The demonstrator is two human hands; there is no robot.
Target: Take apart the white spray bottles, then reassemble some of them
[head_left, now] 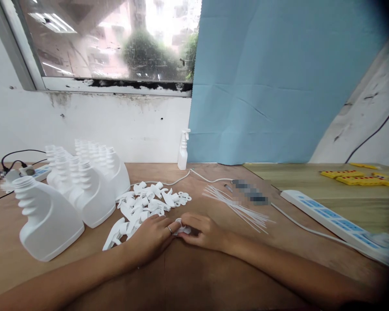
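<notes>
Close together at the near middle of the table, both my hands are on a small white plastic spray-head part (183,230). My left hand (154,236), with a ring on one finger, is closed against its left side. From the right, my right hand (203,230) pinches it between thumb and fingers. Fingers hide much of the part, so its exact shape cannot be made out. Just beyond my left hand lies a heap of loose white trigger sprayer heads (142,203). Several small white washers (184,198) rest at the heap's right end.
White ribbed-neck bottles (53,220) stand in a group on the left. An assembled spray bottle (183,153) is upright by the wall. Thin white tubes (236,207) lie right of centre, beside a cable and a power strip (330,218). Yellow pieces (365,180) sit far right.
</notes>
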